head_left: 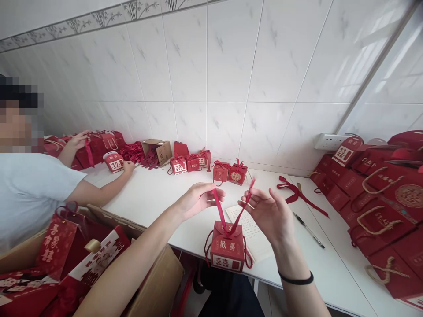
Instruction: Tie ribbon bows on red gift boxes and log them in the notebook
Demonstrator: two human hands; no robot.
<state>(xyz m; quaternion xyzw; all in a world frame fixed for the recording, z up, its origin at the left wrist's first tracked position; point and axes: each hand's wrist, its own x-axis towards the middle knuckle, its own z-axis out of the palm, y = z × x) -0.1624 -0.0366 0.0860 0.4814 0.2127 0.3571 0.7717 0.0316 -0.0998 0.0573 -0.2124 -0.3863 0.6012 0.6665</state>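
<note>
A small red gift box [227, 247] with white-and-gold lettering and twisted cord handles sits at the table's front edge. A red ribbon [219, 204] comes out of its top in two raised strands, forming a V. My left hand [198, 200] pinches the left strand between thumb and fingers. At the other strand, my right hand [270, 215] has the ribbon between its fingers, with the thumb apart. Under and behind the box lies a printed sheet [256, 233]. A pen [309, 230] lies to the right of my right hand.
Several finished boxes with bows [220, 171] stand near the wall. Loose ribbon [291, 190] lies right of centre. Red boxes [373, 185] are stacked at right. A carton [161, 275] of red packages is at left front. A co-worker's hand [129, 167] touches another box [114, 163].
</note>
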